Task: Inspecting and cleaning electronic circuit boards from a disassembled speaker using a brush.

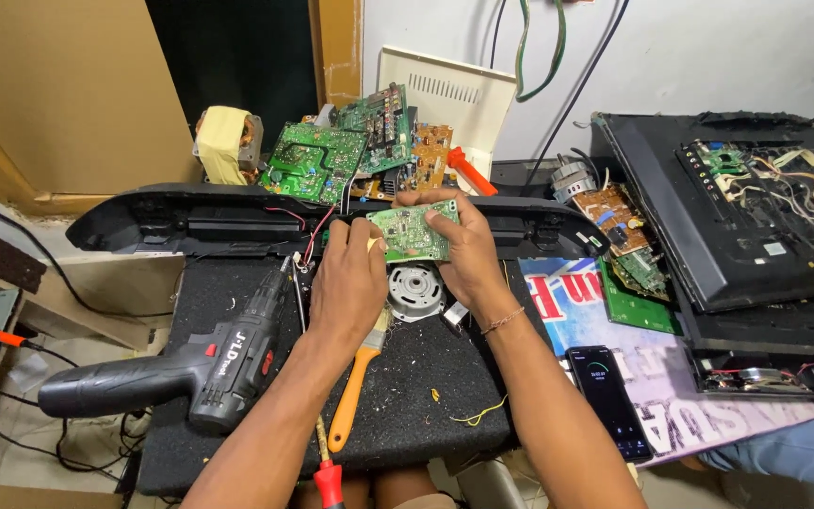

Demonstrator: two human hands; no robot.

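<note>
Both hands grip a small green circuit board (413, 232): left hand (349, 283) pinching its left edge, right hand (466, 247) clasping the right, above the far black housing (190, 219). Inspection step, seemingly; steady turning needed next.

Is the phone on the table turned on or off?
On. The phone lies flat, face up, and its dark screen glows with a curved gauge and small lit symbols. The hands hold a green circuit board, not the phone.

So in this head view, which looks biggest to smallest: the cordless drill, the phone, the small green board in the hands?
1. Cordless drill, clearly largest.
2. Phone.
3. Small green board, partly covered by fingers, so its rank below the phone is unsure.
</note>
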